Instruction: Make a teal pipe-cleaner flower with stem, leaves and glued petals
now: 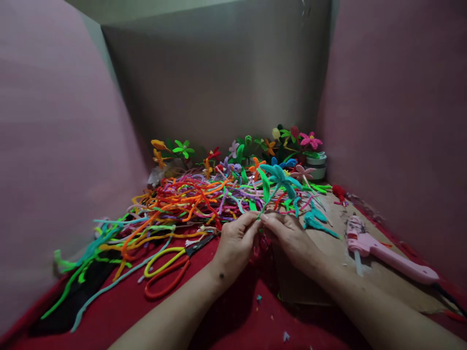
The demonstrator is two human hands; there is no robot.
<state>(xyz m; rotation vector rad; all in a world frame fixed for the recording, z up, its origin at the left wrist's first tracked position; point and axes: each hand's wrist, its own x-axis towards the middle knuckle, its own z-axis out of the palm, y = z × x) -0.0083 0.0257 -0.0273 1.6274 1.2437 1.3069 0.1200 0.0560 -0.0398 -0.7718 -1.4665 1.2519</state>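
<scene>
A turquoise pipe-cleaner flower (280, 179) stands tilted above my hands, with a green leaf (265, 185) on its thin stem. My left hand (239, 238) pinches the lower stem between thumb and fingers. Right beside it, my right hand (288, 236) is closed on the same stem, the fingertips of both hands nearly touching. Just right of the hands, turquoise pipe-cleaner pieces (316, 219) lie on a cardboard sheet (306, 287). The stem's lower end is mostly hidden by my fingers.
Scissors (166, 270) with yellow and red handles lie left of my hands. A pink glue gun (390, 255) rests on the cardboard at right. Behind spreads a heap of coloured pipe cleaners (182, 199), with finished flowers (183, 148) along the back. Pink panels (54, 146) stand at both sides.
</scene>
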